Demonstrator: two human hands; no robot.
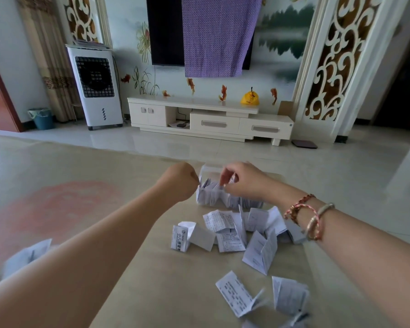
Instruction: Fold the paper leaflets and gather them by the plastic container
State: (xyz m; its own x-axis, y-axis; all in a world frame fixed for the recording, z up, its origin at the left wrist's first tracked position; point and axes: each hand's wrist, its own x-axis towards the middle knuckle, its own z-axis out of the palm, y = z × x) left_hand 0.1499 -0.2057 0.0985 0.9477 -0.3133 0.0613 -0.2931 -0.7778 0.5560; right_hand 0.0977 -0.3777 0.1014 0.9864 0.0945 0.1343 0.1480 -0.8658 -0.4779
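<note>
We reach both hands across the beige worktop (175,292) to a row of folded leaflets (223,200) at its far edge; the left hand (180,181) is curled at the row's end, the right hand (242,181) pinches a leaflet, and both block the plastic container (210,169) behind. Loose leaflets (225,233) lie scattered nearer us. Beyond stand a TV cabinet (211,119) and an air cooler (95,86).

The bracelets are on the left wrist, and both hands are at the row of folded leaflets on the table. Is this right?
Not quite. The head view shows the bracelets on the right wrist, not the left. The rest holds: the left hand and the right hand are both at the row of folded leaflets on the table.
</note>
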